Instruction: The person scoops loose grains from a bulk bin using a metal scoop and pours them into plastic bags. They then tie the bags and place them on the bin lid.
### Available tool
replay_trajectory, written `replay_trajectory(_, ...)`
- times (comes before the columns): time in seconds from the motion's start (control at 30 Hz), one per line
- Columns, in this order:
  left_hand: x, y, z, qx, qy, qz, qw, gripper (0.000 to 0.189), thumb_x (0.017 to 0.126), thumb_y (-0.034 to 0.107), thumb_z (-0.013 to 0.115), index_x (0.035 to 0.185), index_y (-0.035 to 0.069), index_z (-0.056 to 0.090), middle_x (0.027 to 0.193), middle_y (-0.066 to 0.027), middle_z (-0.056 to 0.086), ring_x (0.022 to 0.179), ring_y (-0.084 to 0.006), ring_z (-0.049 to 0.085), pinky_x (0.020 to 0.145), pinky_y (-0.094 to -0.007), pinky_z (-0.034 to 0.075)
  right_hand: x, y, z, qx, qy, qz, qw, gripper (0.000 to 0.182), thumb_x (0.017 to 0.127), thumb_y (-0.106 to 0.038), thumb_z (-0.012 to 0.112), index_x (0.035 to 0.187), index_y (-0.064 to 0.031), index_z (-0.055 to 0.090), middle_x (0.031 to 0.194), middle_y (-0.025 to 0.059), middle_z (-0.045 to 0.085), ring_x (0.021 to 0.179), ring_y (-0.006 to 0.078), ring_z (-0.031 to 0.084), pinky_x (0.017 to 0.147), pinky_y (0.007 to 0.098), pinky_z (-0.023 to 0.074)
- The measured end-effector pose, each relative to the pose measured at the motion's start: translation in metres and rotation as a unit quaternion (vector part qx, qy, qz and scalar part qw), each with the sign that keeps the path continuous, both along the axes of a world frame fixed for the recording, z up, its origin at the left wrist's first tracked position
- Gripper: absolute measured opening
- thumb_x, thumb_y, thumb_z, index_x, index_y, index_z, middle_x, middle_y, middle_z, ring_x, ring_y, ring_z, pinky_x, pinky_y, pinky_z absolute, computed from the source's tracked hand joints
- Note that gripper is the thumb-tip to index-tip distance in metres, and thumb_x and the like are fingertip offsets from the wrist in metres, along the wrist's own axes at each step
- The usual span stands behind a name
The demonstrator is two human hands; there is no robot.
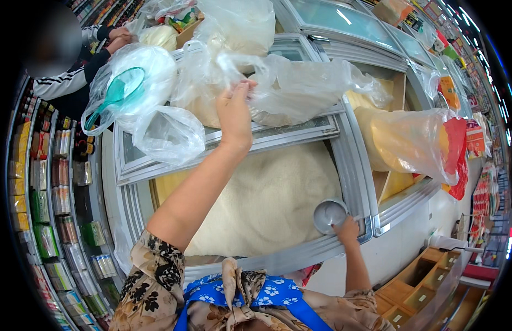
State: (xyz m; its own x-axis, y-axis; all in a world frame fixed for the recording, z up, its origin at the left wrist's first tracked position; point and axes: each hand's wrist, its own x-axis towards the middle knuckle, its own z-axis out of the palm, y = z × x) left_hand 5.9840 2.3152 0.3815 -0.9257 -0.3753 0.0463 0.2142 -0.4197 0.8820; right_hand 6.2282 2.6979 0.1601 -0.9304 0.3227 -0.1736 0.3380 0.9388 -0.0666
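Note:
My left hand (235, 109) is closed on the gathered top of a clear plastic bag (297, 78), above a metal-framed glass lid. At the right front corner of the bin, my right hand (347, 229) grips a round metal scoop (330, 216). The scoop's open side faces up, and it rests on or just above pale grain (276, 186) that looks like rice. Whether it holds anything is not clear. An open clear bag (170, 134) lies crumpled on the lid's left part, beside a bag with a teal strainer (125, 89) on it.
Metal rails frame the bin (359, 165). A large bag of yellow grain (405, 140) leans on the right bin. A person (65, 82) in striped sleeves handles bags at the upper left. Packed shelves (65, 198) line the left; wooden compartments (421, 277) stand at the lower right.

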Motion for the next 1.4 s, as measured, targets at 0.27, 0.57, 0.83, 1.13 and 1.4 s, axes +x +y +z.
replay_trajectory(0.27,0.006,-0.012,0.025,0.006,0.024,-0.249,0.968,0.029,0.073,0.005,0.045,0.097,0.0,0.06,0.103,-0.0113,0.061,0.068,-0.0141,0.051,0.066,-0.0259,0.042,0.002,0.014,-0.002,0.055,-0.005,0.089,0.995,0.026,0.079,-0.027,0.057,0.076,-0.0011,0.058,0.079,0.0205,0.06,0.078,0.04,0.056,0.071,0.0499,0.0422)
replay_trajectory(0.57,-0.002,-0.021,-0.002,-0.083,-0.022,-0.275,0.958,0.077,0.07,0.0,0.047,0.141,0.018,0.023,0.124,-0.0115,0.051,0.059,-0.0094,0.043,0.057,-0.0218,0.04,-0.029,0.009,0.017,-0.348,0.014,0.005,0.937,0.033,0.09,-0.024,0.034,0.088,0.0002,0.056,0.085,0.018,0.058,0.078,0.0353,0.054,0.067,0.0475,0.0392)
replay_trajectory(0.83,-0.004,-0.032,-0.012,-0.243,-0.062,-0.231,0.94,0.087,0.065,-0.01,0.05,0.141,0.022,0.022,0.134,-0.0124,0.04,0.066,-0.0109,0.05,0.052,-0.0221,0.041,-0.029,-0.08,0.013,-0.844,-0.095,-0.424,0.314,0.04,0.088,-0.036,0.041,0.11,-0.0027,0.049,0.081,0.0095,0.056,0.075,0.0237,0.054,0.08,0.0482,0.0446)
replay_trajectory(1.13,0.002,-0.04,-0.027,-0.236,-0.021,-0.246,0.94,0.094,0.065,-0.012,0.046,0.143,0.027,0.013,0.142,-0.0067,0.029,0.067,-0.0084,0.046,0.053,-0.0204,0.04,-0.128,-0.124,0.157,-0.801,-0.029,-0.166,0.574,0.032,0.076,-0.019,0.053,0.101,-0.0006,0.055,0.097,0.009,0.06,0.087,0.0202,0.059,0.078,0.0302,0.0484)
replay_trajectory(1.4,0.007,-0.041,-0.042,-0.232,-0.024,-0.287,0.929,0.072,0.085,0.018,0.056,0.143,0.015,0.014,0.137,-0.0122,0.035,0.126,-0.022,0.033,0.098,-0.035,0.035,-0.279,-0.185,0.242,-0.777,-0.098,0.035,0.621,0.034,0.077,-0.03,0.054,0.099,-0.0039,0.058,0.094,0.0073,0.061,0.086,0.0185,0.059,0.075,0.0315,0.0488)
